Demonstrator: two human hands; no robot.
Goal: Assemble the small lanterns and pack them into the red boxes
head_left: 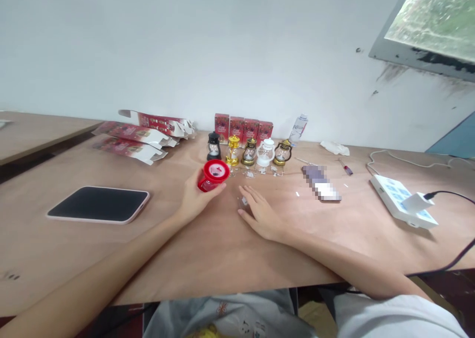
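My left hand [195, 198] is closed around a small red lantern [217, 171], tilted so that its round base with a pale label faces me. To its right, my right hand [264, 218] rests low over the table, thumb apart from the fingers. A small clear and white piece [244, 200] lies by those fingertips; I cannot tell whether they touch it. Behind my hands stands a row of small lanterns: black [213, 147], gold [233, 151], bronze [249, 151], white [264, 152] and another bronze one [283, 153]. Small clear parts [250, 172] lie before the row.
Several red boxes [236, 130] stand against the wall, beside a leaning bottle [299, 129]. Flattened cartons [129, 147] lie at back left, a phone [98, 204] at left. On the right are a pixelated phone [321, 183], a screwdriver [347, 169], tissue [334, 148] and power strip [399, 199].
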